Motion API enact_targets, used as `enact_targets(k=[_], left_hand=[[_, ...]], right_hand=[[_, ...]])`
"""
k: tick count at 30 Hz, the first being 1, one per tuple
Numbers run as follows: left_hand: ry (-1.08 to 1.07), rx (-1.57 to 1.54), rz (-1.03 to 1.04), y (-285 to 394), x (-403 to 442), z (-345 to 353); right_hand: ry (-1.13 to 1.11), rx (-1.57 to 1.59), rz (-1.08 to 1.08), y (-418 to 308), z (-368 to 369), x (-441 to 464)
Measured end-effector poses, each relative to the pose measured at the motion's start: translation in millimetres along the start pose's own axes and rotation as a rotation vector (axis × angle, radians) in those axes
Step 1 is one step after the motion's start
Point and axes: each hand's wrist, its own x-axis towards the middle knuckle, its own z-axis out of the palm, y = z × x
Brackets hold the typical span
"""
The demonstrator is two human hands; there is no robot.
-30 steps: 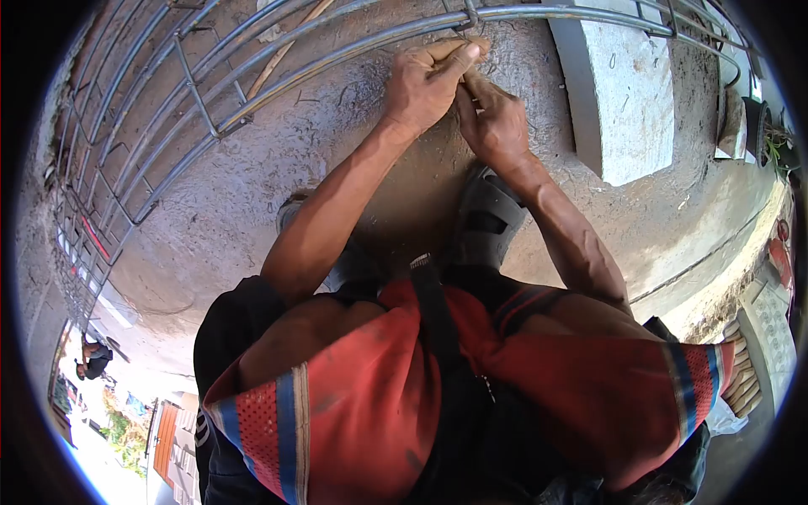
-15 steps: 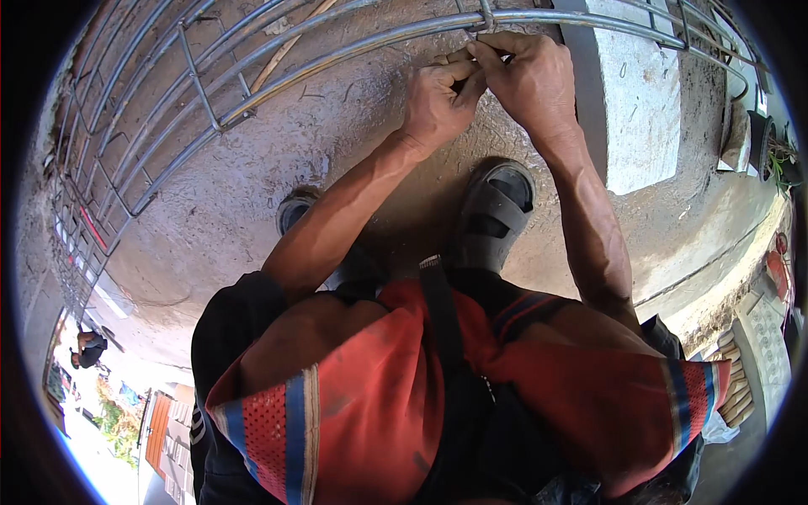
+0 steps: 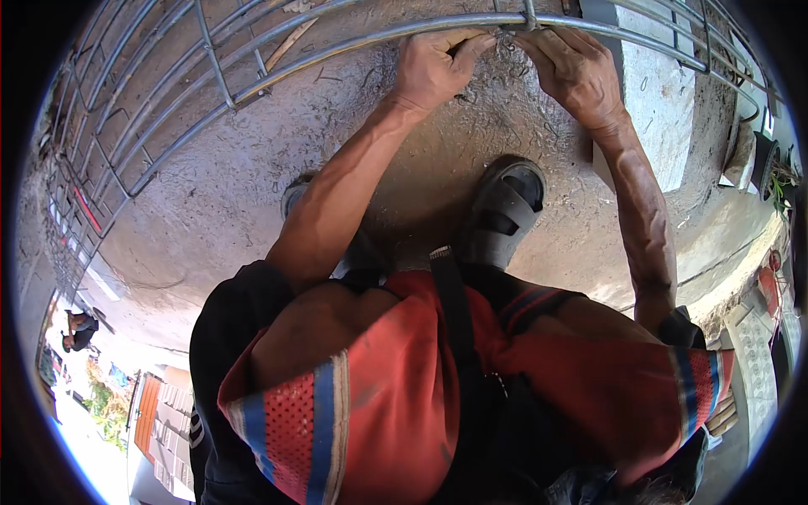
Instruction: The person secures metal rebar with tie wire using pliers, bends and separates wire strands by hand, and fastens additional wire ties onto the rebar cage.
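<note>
A cage of steel reinforcing bars [image 3: 370, 39] arches across the top of the head view. Just under its nearest long bar, close to a cross tie [image 3: 529, 13], both of my hands are raised. My left hand [image 3: 433, 71] is closed in a pinch, thumb against the fingers, at the underside of the bar. On the other side of a small gap, my right hand [image 3: 581, 77] has its fingers bent together, tips at the bar. Thin dark wire-like strands show between the fingertips; what each hand pinches is too small to make out.
A pale rectangular block [image 3: 656, 109] stands on the ground right of my right hand. Thin bent wire pieces lie on the dirty concrete floor [image 3: 227, 194]. My sandalled foot [image 3: 505, 206] is below the hands. Far off at lower left is another person [image 3: 80, 330].
My hands have moved apart; before, their fingertips met below the bar. The right hand has shifted right and both are now closer to the bar. The view has shifted slightly.
</note>
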Motion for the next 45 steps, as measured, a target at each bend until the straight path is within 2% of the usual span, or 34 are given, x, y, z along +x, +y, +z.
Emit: enact_targets(k=[2,5,8,10,11,12,15,16,19,21,23,24,25,27,29,31,33,34,36,38,41,45], left_hand=[[-0.037,0.023,-0.054,7,-2,-4],[-0.232,0.041,-0.517,35,1,-16],[-0.234,-0.108,-0.648,52,-1,-14],[-0.246,-0.102,-0.672,68,2,-11],[-0.259,-0.247,-0.766,77,2,-11],[-0.245,-0.194,-0.697,75,1,-8],[-0.217,-0.065,-0.539,69,-16,1],[-0.208,-0.018,-0.491,68,-22,0],[-0.254,0.087,-0.345,74,-43,-9],[-0.411,0.086,-0.313,74,-44,-14],[-0.606,0.084,-0.198,70,-45,-23],[-0.505,0.211,0.067,53,-71,-10],[-0.491,0.254,0.121,47,-73,-8],[-0.479,0.351,0.211,36,-78,-5],[-0.642,0.541,0.279,24,-73,0],[-0.756,0.706,0.347,19,-62,-7],[-0.637,0.951,0.469,20,-63,-7],[-0.776,1.007,0.454,31,-60,-18],[-0.742,0.883,0.343,-7,-89,-27],[-1.044,1.005,0.206,25,-75,-85],[-0.463,0.816,0.241,22,-107,-165],[-0.101,0.973,-0.23,39,-156,-278]], right_hand=[[0.063,0.054,0.045,-2,10,-6],[0.275,0.096,0.126,-1,38,-8],[0.442,0.146,0.354,-30,64,-15],[0.484,0.319,0.519,-48,66,-11],[0.498,0.409,0.604,-55,71,-9],[0.435,0.414,0.636,-50,77,-17],[0.298,0.697,0.692,-51,62,-17],[0.278,0.898,0.707,-50,61,-21],[0.197,1.103,0.755,-51,40,-14],[-0.044,0.468,0.854,-67,23,7],[0.175,0.723,0.912,-64,43,-1],[0.218,0.836,0.951,-66,43,2],[0.255,0.954,0.994,-71,41,3],[0.156,1.184,1.092,-63,36,2],[0.144,1.779,1.096,-48,46,-11],[0.114,2.169,1.053,-35,55,-19],[0.145,2.652,0.889,-41,64,-16],[0.173,2.776,0.84,-45,68,-16],[0.212,2.926,0.748,-47,74,-16],[0.208,2.982,0.621,-49,79,-14],[0.239,3.047,0.522,-56,87,-12],[0.314,3.06,0.485,-61,90,-13]])
